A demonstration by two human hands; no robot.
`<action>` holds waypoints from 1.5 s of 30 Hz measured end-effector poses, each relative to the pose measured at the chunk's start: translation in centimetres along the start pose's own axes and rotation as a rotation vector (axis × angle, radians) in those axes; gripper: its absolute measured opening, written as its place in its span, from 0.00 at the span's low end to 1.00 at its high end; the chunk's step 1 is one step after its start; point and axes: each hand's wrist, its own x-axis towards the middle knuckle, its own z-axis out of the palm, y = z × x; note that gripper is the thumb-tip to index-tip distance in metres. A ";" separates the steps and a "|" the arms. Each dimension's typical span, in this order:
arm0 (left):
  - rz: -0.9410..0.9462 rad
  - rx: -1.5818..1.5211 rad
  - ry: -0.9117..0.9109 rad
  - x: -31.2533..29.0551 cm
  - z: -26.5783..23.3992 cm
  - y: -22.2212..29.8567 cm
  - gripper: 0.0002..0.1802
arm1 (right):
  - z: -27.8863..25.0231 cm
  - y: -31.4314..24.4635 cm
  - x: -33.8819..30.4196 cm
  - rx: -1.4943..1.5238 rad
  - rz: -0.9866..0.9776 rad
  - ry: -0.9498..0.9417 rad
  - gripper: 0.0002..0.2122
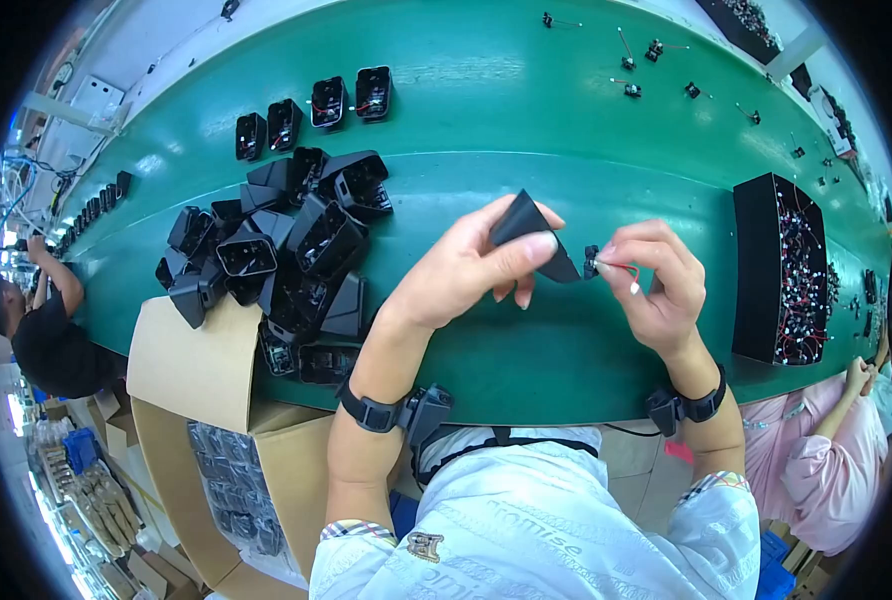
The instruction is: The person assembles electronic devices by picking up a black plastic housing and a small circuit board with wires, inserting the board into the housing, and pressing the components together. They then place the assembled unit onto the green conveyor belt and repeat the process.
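My left hand (476, 258) is wrapped round a black plastic housing (534, 236), thumb on its near face; its open side is turned out of sight. Just to the right, my right hand (658, 280) pinches a small black component (591, 262) with a short red wire and a white connector (634, 287). The component is close to the housing's right edge; a narrow gap shows between them. Both hands are above the green table (486, 345).
A heap of black housings (291, 240) lies left, with several housings (328, 102) in a row behind. A black box (756, 270) of small wired parts stands right. An open carton (201, 360) sits near left. Co-workers (41, 330) are at both sides.
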 end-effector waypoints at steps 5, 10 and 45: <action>0.333 0.294 0.137 1.0 2.2 -1.5 0.32 | 1.0 -0.2 -0.3 0.299 0.376 0.139 0.03; 0.553 0.324 0.141 1.8 2.1 -2.7 0.35 | 1.3 -0.7 -0.5 0.382 0.475 0.159 0.05; 0.534 0.330 0.243 1.9 3.1 -2.5 0.31 | 0.2 0.4 0.8 0.567 0.508 0.095 0.16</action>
